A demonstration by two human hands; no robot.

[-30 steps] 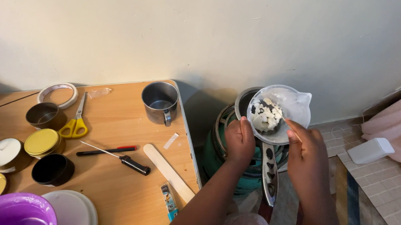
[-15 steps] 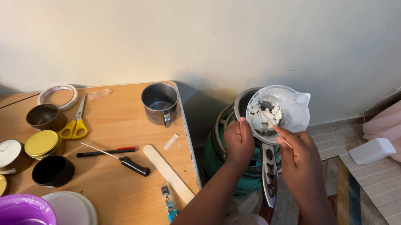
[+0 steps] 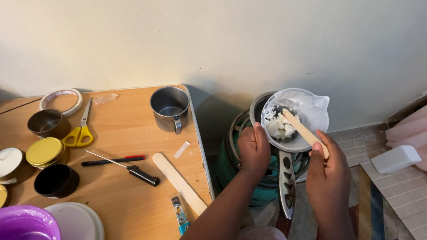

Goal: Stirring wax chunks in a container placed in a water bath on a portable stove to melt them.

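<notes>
At the far left edge of the counter (image 3: 130, 209) sit a purple bowl (image 3: 18, 235) and a white lid (image 3: 79, 232) beside it. Behind them are round tins: one filled with white wax and a wick (image 3: 1, 165), a gold-lidded tin (image 3: 45, 151), an empty black one (image 3: 55, 180) and a dark open one (image 3: 49, 123). Yellow-handled scissors (image 3: 80, 130) lie near a roll of tape (image 3: 61, 99). Further right lie a thin black tool (image 3: 127, 168), a flat wooden stick (image 3: 179, 182) and a steel mug (image 3: 171, 108) near the wall.

Off the counter's right edge stands a green gas cylinder (image 3: 229, 168) with a metal pot (image 3: 262, 107) on its burner, the pot's long handle (image 3: 286, 182) pointing back toward me. My left hand (image 3: 254, 149) is closed on the near rim of a clear plastic jug (image 3: 297, 117), holding it tilted over the pot, spout to the far right. White wax chunks (image 3: 279, 126) lie in the jug's left side. My right hand (image 3: 327, 167) is clenched on a wooden stirring stick (image 3: 304, 131). Its long axis runs from my grip up and to the left, so its tip is in the chunks, which lie up-left of my right hand and just right of my left. Further right, a white box (image 3: 394, 159) rests on the tiled floor (image 3: 416, 206).
</notes>
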